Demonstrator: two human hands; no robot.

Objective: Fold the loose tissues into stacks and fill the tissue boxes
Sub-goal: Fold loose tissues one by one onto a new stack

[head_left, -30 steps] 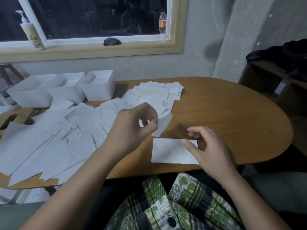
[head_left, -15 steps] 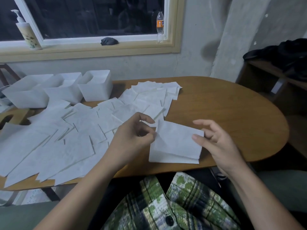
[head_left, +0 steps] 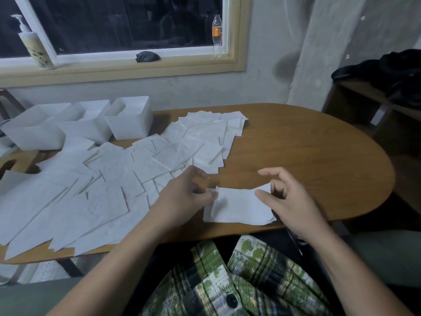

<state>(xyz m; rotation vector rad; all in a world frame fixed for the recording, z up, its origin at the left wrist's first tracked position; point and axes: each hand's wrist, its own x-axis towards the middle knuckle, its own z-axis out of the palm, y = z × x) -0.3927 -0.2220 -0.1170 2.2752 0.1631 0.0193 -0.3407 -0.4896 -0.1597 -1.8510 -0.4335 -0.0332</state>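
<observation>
A small stack of folded white tissues point(head_left: 239, 207) lies near the table's front edge. My left hand point(head_left: 184, 195) pinches the top tissue at its left end. At the right end my right hand point(head_left: 289, 199) pinches the same tissue between thumb and fingers. Many loose white tissues point(head_left: 95, 183) cover the left half of the wooden table point(head_left: 307, 160). Three white tissue boxes point(head_left: 129, 120) stand in a row at the back left, open at the top.
On the window sill stand a pump bottle point(head_left: 34, 46), a dark cloth point(head_left: 147, 57) and a small drink bottle point(head_left: 217, 35). A dark wooden shelf with black fabric point(head_left: 387, 71) sits at the right. The table's rounded right end is bare wood.
The tissue my left hand lifted from the pile has been brought over the folded one by the front edge. Both hands now hold its ends lower, on the stack.
</observation>
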